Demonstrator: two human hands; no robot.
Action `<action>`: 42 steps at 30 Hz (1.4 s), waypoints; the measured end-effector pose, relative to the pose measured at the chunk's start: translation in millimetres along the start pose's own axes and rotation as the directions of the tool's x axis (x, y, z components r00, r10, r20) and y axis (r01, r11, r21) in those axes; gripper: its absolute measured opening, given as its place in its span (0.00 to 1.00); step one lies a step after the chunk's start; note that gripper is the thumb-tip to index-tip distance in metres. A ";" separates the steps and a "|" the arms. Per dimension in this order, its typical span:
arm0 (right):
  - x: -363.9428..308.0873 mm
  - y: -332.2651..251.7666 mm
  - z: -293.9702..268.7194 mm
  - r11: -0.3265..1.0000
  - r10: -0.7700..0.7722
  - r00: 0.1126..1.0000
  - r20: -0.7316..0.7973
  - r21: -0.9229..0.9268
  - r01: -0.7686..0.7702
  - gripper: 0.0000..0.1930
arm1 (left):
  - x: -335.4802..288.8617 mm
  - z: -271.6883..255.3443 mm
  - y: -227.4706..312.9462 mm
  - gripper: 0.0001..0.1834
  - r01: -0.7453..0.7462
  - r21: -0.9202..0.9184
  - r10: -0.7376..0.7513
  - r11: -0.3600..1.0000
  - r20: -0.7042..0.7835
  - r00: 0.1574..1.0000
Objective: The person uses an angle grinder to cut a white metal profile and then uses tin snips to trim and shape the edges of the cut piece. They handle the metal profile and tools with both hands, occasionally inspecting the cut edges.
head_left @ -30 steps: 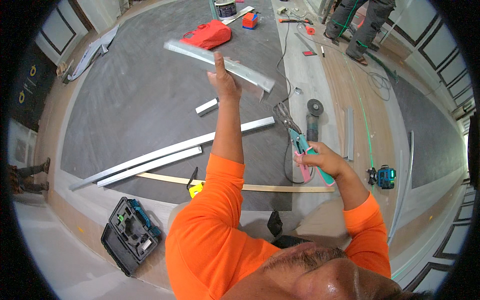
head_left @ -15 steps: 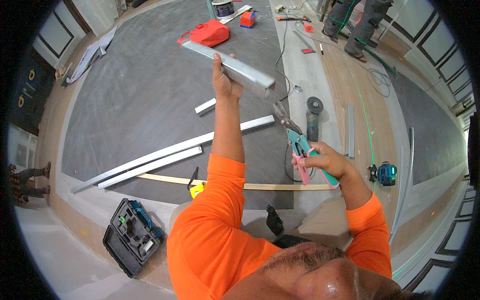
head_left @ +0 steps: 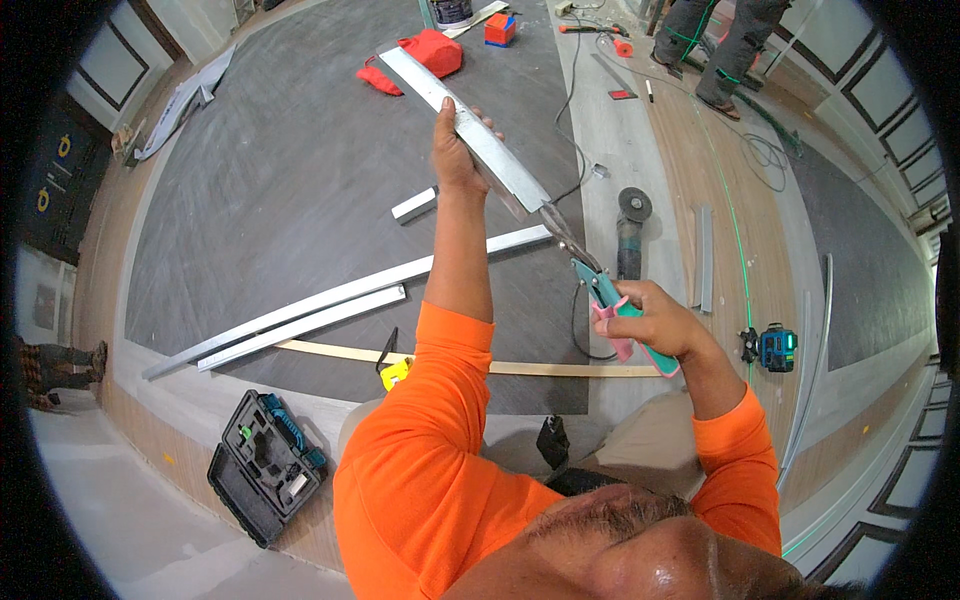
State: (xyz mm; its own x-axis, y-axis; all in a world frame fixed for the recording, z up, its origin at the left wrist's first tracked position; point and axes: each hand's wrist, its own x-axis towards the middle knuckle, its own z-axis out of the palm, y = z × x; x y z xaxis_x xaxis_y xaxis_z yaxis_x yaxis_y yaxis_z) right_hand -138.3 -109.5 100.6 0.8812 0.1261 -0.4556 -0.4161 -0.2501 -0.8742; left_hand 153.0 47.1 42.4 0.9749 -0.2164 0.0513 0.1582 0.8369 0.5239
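Observation:
My left hand [head_left: 462, 150] is closed around a short length of galvanized metal channel [head_left: 500, 167], held up in front of me and slanting down to the right. In my right hand [head_left: 655, 322] are tin snips [head_left: 592, 278] with teal and pink handles, my fingers wrapped round the grips. The blades of the snips meet the near lower end of the channel; whether the metal lies between them is hard to make out. Under my left forearm lie a long metal channel [head_left: 340, 297], a shorter metal strip [head_left: 300, 328] and a small offcut [head_left: 414, 206].
An angle grinder [head_left: 630, 235] with a cable lies right of the snips. A blue laser level [head_left: 776, 347] stands farther right. An open tool case [head_left: 262, 470], a yellow tape measure [head_left: 395, 374] and a wooden strip [head_left: 560, 371] are nearer. A person's legs [head_left: 735, 50] show at far right.
The channel in my left hand has tilted more steeply, its near end dropping toward the snips. The snips' blades have come up against that end, and their handles look closer together.

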 end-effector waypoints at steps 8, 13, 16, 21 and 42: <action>4.0 -2.2 -1.5 0.999 0.028 1.000 -0.010 -0.024 -0.028 0.14 | -1.8 0.5 -3.4 0.28 -0.002 0.038 0.001 0.999 0.030 1.000; 8.0 1.0 0.2 0.994 -0.069 0.996 -0.049 -0.093 0.064 0.15 | 1.0 -2.7 -3.6 0.26 -0.004 0.057 0.001 0.998 0.040 0.999; 8.3 -1.7 -1.2 0.989 -0.058 0.997 -0.056 -0.140 0.049 0.15 | 0.6 -3.3 -4.8 0.25 -0.009 0.054 0.007 0.998 0.041 0.999; 8.9 -11.4 -0.5 0.989 0.061 0.998 0.000 -0.137 -0.060 0.13 | -8.5 0.3 1.9 0.20 -0.064 0.352 0.010 0.934 0.152 0.988; -20.8 26.2 -19.8 0.543 -0.176 0.984 -0.029 0.831 0.121 0.25 | 9.2 5.2 -33.3 0.27 -0.039 0.238 0.087 0.970 -0.195 0.977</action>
State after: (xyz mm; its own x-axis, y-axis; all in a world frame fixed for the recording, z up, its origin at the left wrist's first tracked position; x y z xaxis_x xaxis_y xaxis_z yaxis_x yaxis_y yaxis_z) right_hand -163.1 -137.7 90.4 0.9467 0.1404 -0.2900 -0.3056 0.6767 -0.6699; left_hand 156.0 14.6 29.8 0.9967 -0.0402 -0.0699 0.0780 0.7011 0.7088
